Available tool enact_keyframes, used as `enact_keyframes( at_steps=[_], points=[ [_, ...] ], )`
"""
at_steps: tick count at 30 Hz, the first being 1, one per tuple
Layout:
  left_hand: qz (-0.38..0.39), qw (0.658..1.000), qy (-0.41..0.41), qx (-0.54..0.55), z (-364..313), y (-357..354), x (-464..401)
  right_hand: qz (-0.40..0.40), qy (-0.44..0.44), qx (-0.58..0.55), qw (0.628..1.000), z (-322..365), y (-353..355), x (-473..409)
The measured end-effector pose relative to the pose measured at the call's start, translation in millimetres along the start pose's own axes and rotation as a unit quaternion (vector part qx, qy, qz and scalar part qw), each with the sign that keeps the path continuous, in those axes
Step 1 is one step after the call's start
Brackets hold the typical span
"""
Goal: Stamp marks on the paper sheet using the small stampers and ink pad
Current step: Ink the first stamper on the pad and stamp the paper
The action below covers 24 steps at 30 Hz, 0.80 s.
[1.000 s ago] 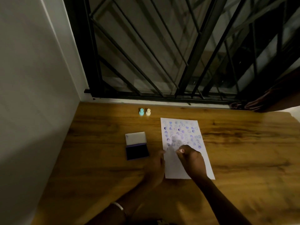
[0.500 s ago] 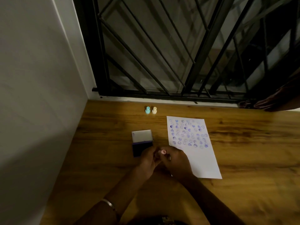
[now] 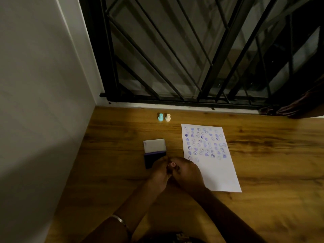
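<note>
dim scene. broad wooden floor (image 3: 263, 172) with strong grain, filling the lower half. grey wall (image 3: 35, 102) down the left side. black metal grille (image 3: 175, 58) with slanted bars across the top, standing on a pale sill at the far edge of the wood. dark bundle of cloth (image 3: 301, 106) at the right end of the sill, detail too dim to make out.

white paper sheet (image 3: 220, 172) lying flat right of centre, slightly skewed, upper two thirds covered with rows of purple stamped marks, lower third blank. near-left corner hidden under the right hand.

two forearms coming up from the bottom edge, meeting at centre. thin metal bangle (image 3: 117, 219) on the left wrist. left hand (image 3: 158, 174) curled, fingers closed, resting over the near end of the ink pad; whether gripping anything cannot be told. right hand (image 3: 186, 172) closed around a small pink stamper (image 3: 172, 164), only its rounded top showing between thumb and fingers. both hands touching each other, just left of the sheet.

ink pad (image 3: 154, 155) open on the floor, left of the paper and near it: pale lid flipped back on the far side, dark purple pad on the near side, partly covered by the left hand.

teal stamper (image 3: 160, 117) and cream stamper (image 3: 168, 117) upright, side by side, just apart, close to the sill, well beyond the ink pad and the hands.
</note>
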State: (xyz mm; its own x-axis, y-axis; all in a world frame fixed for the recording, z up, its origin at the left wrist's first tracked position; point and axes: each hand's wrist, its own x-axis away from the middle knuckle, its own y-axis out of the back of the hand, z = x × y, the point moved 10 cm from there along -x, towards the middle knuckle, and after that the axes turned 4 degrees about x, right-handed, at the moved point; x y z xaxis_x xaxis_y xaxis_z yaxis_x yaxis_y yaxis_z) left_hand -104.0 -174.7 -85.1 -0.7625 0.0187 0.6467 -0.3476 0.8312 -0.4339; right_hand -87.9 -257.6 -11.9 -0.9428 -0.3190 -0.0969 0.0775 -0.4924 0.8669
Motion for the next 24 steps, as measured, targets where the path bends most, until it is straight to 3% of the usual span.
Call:
enact_keyframes(
  at_steps=[13,18,20,24],
  points=[
    [-0.046,0.996,-0.062,-0.046,-23.2,2.3,-7.0,-0.008,-0.001,0.001,1.000,-0.3,2.2,-17.5],
    [-0.046,0.987,-0.094,-0.119,-38.0,0.7,-12.8,-0.007,0.011,-0.021,1.000,-3.4,3.2,-38.2],
    [-0.069,0.974,-0.138,-0.168,-52.3,5.4,-13.5,-0.015,0.015,-0.021,1.000,-5.8,7.8,-52.2],
    [-0.115,0.915,-0.267,-0.281,-88.3,13.6,-7.0,0.007,-0.039,0.012,0.999,-35.0,5.5,-87.8]
  ],
)
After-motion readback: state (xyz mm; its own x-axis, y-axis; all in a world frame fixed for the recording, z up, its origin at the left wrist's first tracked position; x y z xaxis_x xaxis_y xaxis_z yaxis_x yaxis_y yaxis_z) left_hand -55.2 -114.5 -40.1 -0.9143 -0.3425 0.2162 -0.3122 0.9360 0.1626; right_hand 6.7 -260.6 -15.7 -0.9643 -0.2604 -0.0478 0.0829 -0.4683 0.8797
